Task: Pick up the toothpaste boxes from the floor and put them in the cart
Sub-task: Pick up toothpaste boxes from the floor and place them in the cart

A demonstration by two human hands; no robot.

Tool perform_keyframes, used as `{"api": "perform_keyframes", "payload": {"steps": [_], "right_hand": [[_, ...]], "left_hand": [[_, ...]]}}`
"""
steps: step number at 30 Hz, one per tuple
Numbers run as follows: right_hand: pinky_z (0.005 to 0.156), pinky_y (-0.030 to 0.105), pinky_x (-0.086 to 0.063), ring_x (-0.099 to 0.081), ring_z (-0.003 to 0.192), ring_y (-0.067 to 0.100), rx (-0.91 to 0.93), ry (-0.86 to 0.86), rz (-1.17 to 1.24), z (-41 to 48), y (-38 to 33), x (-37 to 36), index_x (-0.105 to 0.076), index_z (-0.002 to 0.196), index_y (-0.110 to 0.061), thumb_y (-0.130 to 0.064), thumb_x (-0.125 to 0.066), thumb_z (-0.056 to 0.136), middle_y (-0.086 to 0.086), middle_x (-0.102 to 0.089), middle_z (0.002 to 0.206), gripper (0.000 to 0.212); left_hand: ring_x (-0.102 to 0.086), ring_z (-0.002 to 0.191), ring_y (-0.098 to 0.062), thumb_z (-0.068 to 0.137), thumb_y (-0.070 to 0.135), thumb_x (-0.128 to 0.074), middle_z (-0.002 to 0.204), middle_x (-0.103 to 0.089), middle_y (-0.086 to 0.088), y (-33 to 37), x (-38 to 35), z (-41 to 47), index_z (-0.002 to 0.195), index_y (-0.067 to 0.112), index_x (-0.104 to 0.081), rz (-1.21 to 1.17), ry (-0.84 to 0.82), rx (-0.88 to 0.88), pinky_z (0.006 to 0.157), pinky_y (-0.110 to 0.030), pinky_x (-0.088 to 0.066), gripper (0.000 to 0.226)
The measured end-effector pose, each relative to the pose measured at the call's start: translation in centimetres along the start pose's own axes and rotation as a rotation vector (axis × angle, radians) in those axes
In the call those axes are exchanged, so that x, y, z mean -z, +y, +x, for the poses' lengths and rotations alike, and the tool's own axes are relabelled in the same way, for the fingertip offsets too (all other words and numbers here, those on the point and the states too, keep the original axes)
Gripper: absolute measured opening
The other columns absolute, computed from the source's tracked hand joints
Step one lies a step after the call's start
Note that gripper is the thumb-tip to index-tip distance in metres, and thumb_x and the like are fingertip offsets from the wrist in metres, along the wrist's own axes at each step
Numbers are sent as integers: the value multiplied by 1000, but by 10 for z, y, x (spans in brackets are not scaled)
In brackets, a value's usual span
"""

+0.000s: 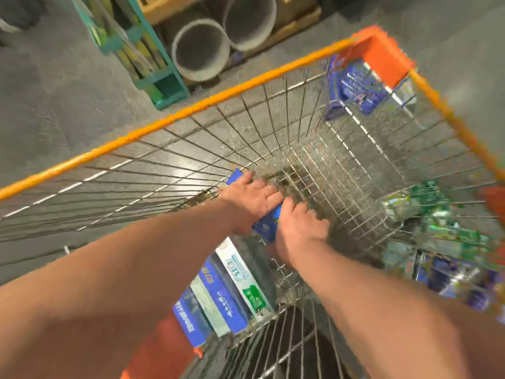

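Together, left hand (250,198) and right hand (296,231) grip a blue box (266,224) against the cart (175,121) wall.

place: warehouse-style store or stockroom | cues: orange-rimmed wire cart (175,120) holding boxed toothpaste (218,291) | bare grey concrete floor (54,86) | large cardboard tubes (200,49) on wooden pallet (297,26) | green rack (153,64)

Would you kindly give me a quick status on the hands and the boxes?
Left hand and right hand both on a blue box, low inside the cart. More boxes stacked at the near end. Nothing in the way.
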State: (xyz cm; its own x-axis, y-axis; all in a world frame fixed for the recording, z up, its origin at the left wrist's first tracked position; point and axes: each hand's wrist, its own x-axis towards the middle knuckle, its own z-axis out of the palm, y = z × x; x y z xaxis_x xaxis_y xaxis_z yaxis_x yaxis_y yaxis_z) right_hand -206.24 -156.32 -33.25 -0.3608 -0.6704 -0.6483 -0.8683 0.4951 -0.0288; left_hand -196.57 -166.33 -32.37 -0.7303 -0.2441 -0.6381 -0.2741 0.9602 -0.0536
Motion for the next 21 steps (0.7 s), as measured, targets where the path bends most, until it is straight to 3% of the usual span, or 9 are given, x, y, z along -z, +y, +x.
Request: {"api": "perform_keyframes", "payload": {"steps": [3,4,7,10,13,14,16,18,21], "right_hand": [[82,37,-47,-61,109,31,-125,77,45,22,-11,-41,-47,122,-15,-12,-46,96,12,-58,120,26],[70,33,-50,-66,89,29,-134,183,47,26,-15,-56,-57,107,-14,-8,-46,92,13,-64,102,20],[43,20,-41,-55,41,18,-72,82,72,24,-17,-88,-59,64,-17,-12,-40,72,7,-57,56,21],[37,15,-24,-50,35,14,-100,-6,74,20,-8,-107,-54,68,-19,-24,-61,62,0,-50,53,11],[42,25,-45,-66,55,26,-39,-92,47,15,-1,-108,-44,99,-4,-26,-80,73,13,-63,75,50],[57,35,-56,-70,77,29,-14,-129,11,18,1,-110,-36,111,-4,-29,-70,88,15,-65,96,48],[84,44,-53,-61,112,30,12,-203,63,21,8,-115,-26,131,-8,-44,-62,93,10,-53,125,64],[89,43,-48,-52,122,30,9,-243,140,22,9,-111,-18,143,-9,-59,-67,84,10,-45,133,92],[82,42,-48,-52,118,32,16,-252,180,22,7,-116,-15,143,-12,-54,-68,85,12,-44,129,89]], "left_hand": [[-34,141,-23,83,29,-76,152,-35,0,0,-25,22,152,21,-25,0,-21,-74,122,-57,-15,86],[-33,142,-23,85,26,-75,152,-35,1,2,-33,26,151,22,-26,-5,-25,-100,122,-57,-13,82],[-29,146,-24,86,18,-74,153,-33,0,10,-51,32,151,25,-24,-36,-75,-172,122,-62,-8,82],[-31,145,-23,86,17,-74,147,-40,2,15,-66,37,147,26,-31,-88,-54,-204,122,-62,-9,75],[-39,139,-23,81,22,-82,145,-46,3,19,-71,45,145,24,-34,-159,-39,-164,121,-56,-21,80],[-40,138,-23,79,22,-83,145,-45,3,20,-71,48,147,24,-34,-146,-46,-174,121,-54,-22,83],[-38,138,-23,77,24,-85,146,-43,5,21,-70,54,151,25,-34,-119,-70,-200,121,-52,-20,90],[-37,140,-22,79,29,-83,149,-42,7,16,-73,61,154,28,-33,-123,-85,-193,120,-52,-22,90],[-34,144,-23,82,43,-80,154,-39,7,15,-85,64,155,35,-30,-138,-85,-191,121,-53,-20,89]]}}
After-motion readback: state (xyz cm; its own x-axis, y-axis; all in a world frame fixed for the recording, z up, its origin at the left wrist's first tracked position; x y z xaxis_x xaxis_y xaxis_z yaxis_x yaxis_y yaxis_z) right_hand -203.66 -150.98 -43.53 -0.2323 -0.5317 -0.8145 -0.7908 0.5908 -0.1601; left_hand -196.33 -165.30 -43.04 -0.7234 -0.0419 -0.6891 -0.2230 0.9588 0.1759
